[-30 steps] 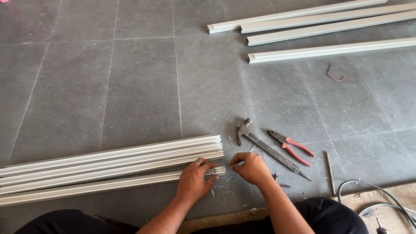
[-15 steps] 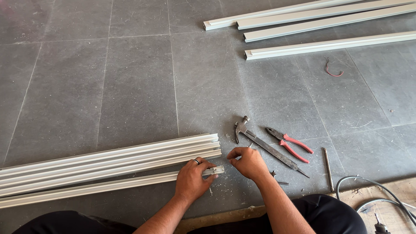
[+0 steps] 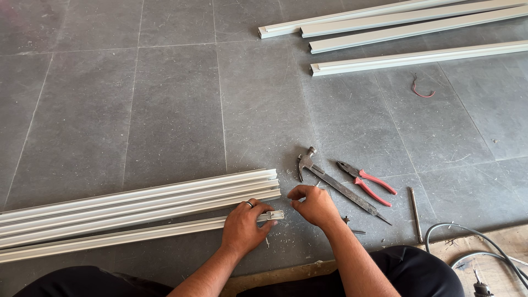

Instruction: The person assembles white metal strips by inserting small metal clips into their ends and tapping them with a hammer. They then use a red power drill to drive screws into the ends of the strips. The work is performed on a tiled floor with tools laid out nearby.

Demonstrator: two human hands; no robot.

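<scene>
My left hand, with a ring on one finger, presses down on the end of the nearest white channel strip that lies on the grey tiled floor. My right hand is just right of that strip's end, fingers pinched together on something too small to make out. A bundle of several more white strips lies just beyond the held one. A metal claw hammer and red-handled pliers lie right of my right hand.
Several white channel strips lie at the far right. A bent red wire sits below them. A thin metal rod and grey cables lie at the lower right beside a wooden board. My dark-trousered knees frame the bottom.
Both hands stay at the end of the nearest strip with only slight finger movement. The view has shifted a little.
</scene>
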